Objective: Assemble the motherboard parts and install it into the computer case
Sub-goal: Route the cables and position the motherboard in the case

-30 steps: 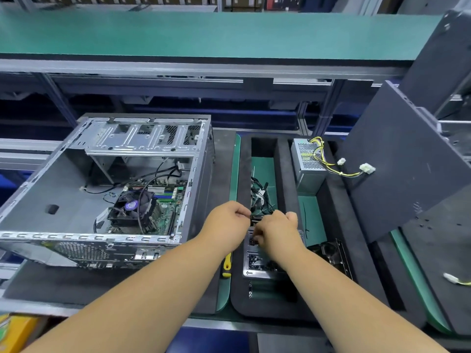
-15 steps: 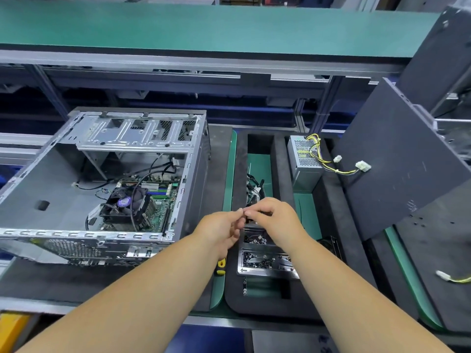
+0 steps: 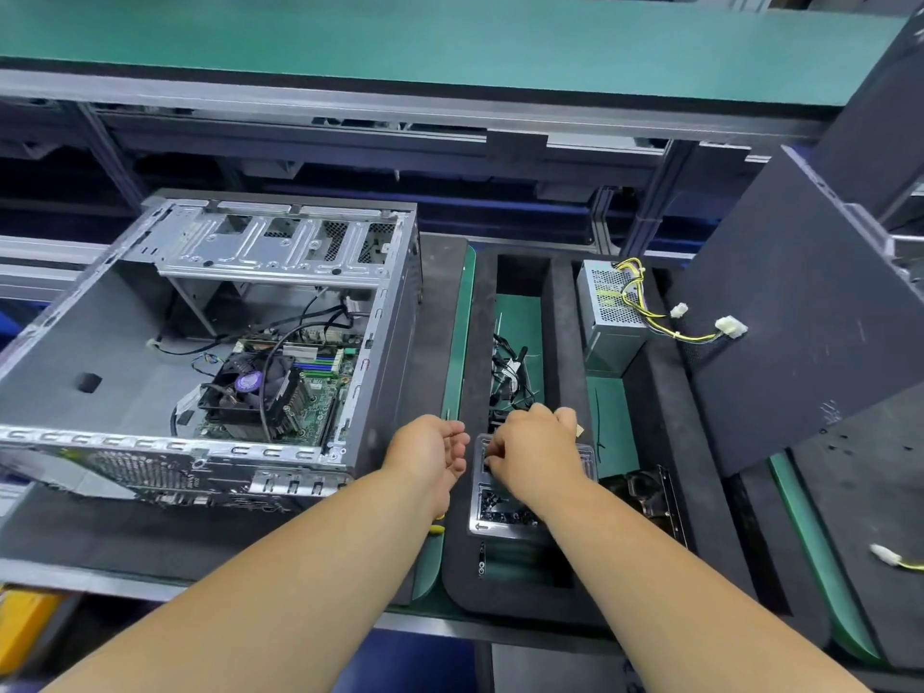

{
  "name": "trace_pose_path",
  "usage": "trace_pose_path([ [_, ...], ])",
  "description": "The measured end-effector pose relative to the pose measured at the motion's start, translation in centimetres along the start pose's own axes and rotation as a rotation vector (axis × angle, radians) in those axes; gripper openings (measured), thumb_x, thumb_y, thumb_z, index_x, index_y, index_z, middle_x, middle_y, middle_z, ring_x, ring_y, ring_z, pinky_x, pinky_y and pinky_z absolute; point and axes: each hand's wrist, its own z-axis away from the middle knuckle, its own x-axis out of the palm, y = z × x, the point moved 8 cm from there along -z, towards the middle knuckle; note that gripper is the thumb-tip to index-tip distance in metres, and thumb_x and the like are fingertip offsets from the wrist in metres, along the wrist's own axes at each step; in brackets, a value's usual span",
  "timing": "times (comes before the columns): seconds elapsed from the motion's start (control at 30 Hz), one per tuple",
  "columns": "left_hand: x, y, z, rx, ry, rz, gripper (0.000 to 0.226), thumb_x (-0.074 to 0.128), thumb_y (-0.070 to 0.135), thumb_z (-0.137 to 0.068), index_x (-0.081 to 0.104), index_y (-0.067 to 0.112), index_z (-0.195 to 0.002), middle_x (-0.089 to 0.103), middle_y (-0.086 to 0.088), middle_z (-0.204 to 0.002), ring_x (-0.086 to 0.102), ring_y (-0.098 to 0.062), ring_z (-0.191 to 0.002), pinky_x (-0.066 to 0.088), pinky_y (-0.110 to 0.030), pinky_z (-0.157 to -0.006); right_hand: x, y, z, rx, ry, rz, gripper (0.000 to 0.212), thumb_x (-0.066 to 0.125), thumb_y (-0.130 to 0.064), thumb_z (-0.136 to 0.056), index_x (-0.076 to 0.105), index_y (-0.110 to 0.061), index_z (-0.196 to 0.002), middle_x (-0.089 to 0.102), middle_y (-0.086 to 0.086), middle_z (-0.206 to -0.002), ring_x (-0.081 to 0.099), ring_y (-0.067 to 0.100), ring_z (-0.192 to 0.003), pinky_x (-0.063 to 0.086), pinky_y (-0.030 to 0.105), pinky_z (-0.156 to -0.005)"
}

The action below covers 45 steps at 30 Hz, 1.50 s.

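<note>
The open grey computer case (image 3: 210,242) lies on its side at the left, with the green motherboard (image 3: 322,397) and its black cooler fan (image 3: 250,387) inside. To its right, a clear compartment tray of small screws (image 3: 500,512) sits in a black foam holder (image 3: 565,342). My right hand (image 3: 535,457) reaches down into the tray with curled fingers; the fingertips are hidden. Just left of it, my left hand (image 3: 432,452) hovers with its palm turned toward the right hand, the fingers loosely curled. I see nothing in it.
A black cable bundle (image 3: 510,372) lies beyond the screw tray. A grey power supply (image 3: 610,312) with yellow wires stands at the back right. The dark side panel (image 3: 800,352) leans at the right. A yellow screwdriver handle (image 3: 437,528) peeks out under my left wrist.
Half a second ago both hands met fingertip to fingertip above the tray. They have since parted: the right hand dropped back into the screw tray and the left hand opened beside it.
</note>
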Motion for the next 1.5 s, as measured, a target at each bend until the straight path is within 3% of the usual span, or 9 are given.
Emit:
trace_pose_path([
  [0.27,0.2,-0.9,-1.0,-0.001,-0.007,-0.111,0.026,0.038,0.005,-0.098,0.055,0.003,-0.079,0.044,-0.006,-0.066,0.040,-0.013,-0.056,0.036,-0.019,-0.054,0.0,0.8,-0.3,0.119,-0.095,-0.236,0.014,0.063,-0.040,-0.079,0.061,-0.035,-0.067,0.060,-0.012,-0.082,0.051,0.015,-0.093,0.025,0.038,-0.081],
  [0.47,0.9,-1.9,-1.2,-0.009,-0.115,-0.055,0.032,0.037,0.015,-0.103,0.060,-0.001,-0.088,0.064,-0.011,-0.083,0.062,-0.016,-0.077,0.050,-0.024,-0.065,-2.7,1.6,0.0,0.084,-0.004,-0.608,0.016,0.065,-0.036,-0.081,0.065,-0.042,-0.067,0.063,-0.015,-0.084,0.051,0.005,-0.093,0.028,0.036,-0.084],
  [0.6,1.4,-1.6,-1.1,0.008,-0.119,-0.017,0.018,0.049,0.007,-0.097,0.065,0.002,-0.089,0.057,0.000,-0.053,0.052,-0.006,-0.045,0.043,-0.016,-0.043,-3.3,0.8,0.1,-0.026,-0.003,-0.519,0.019,0.060,-0.045,-0.092,0.065,-0.046,-0.074,0.060,-0.016,-0.094,0.045,0.010,-0.102,0.027,0.039,-0.090],
  [0.7,0.7,-1.2,-1.2,0.022,-0.052,-0.100,0.023,0.040,0.004,-0.098,0.063,0.004,-0.098,0.047,0.000,-0.062,0.032,-0.007,-0.046,0.026,-0.014,-0.035,-3.1,1.8,0.1,0.033,0.028,-0.497,0.019,0.055,-0.044,-0.096,0.068,-0.041,-0.082,0.058,-0.014,-0.095,0.047,0.013,-0.103,0.029,0.040,-0.091],
  [0.83,0.4,-1.0,-1.1,0.022,-0.047,-0.051,0.026,0.035,0.004,-0.100,0.059,-0.002,-0.111,0.054,-0.005,-0.073,0.043,-0.010,-0.056,0.035,-0.016,-0.049,-1.4,1.4,0.4,-0.013,-0.084,-0.169,0.013,0.061,-0.043,-0.093,0.072,-0.046,-0.097,0.058,-0.013,-0.101,0.047,0.019,-0.104,0.028,0.038,-0.085],
  [0.97,0.4,-1.0,-1.1,0.031,-0.084,0.058,0.035,0.031,0.015,-0.105,0.056,-0.006,-0.117,0.061,-0.010,-0.084,0.059,-0.016,-0.074,0.050,-0.023,-0.071,-1.0,1.0,0.7,-0.057,-0.048,-0.115,0.016,0.063,-0.045,-0.091,0.072,-0.048,-0.104,0.058,-0.013,-0.100,0.044,0.018,-0.101,0.022,0.037,-0.081],
  [1.07,0.2,-0.9,-1.2,0.043,-0.076,0.076,0.037,0.032,0.018,-0.106,0.056,-0.007,-0.119,0.063,-0.013,-0.094,0.061,-0.021,-0.090,0.050,-0.028,-0.087,-1.1,0.6,0.6,-0.064,-0.024,-0.057,0.016,0.062,-0.048,-0.091,0.073,-0.046,-0.103,0.059,-0.012,-0.097,0.044,0.019,-0.100,0.023,0.038,-0.081],
  [1.33,0.1,-0.7,-1.1,0.043,-0.050,0.087,0.038,0.032,0.017,-0.105,0.053,-0.008,-0.125,0.058,-0.021,-0.127,0.057,-0.029,-0.120,0.047,-0.029,-0.092,-0.7,0.1,0.4,-0.051,-0.002,-0.079,0.016,0.061,-0.043,-0.093,0.074,-0.044,-0.102,0.062,-0.014,-0.094,0.044,0.018,-0.098,0.019,0.038,-0.078],
  [1.5,-0.1,-1.1,-1.3,0.032,-0.037,0.089,0.032,0.035,0.017,-0.105,0.058,-0.004,-0.113,0.062,-0.018,-0.117,0.060,-0.025,-0.106,0.048,-0.029,-0.090,-0.4,0.3,0.5,-0.077,0.014,-0.105,0.012,0.062,-0.042,-0.090,0.073,-0.039,-0.095,0.057,-0.014,-0.089,0.045,0.016,-0.094,0.014,0.036,-0.072],
])
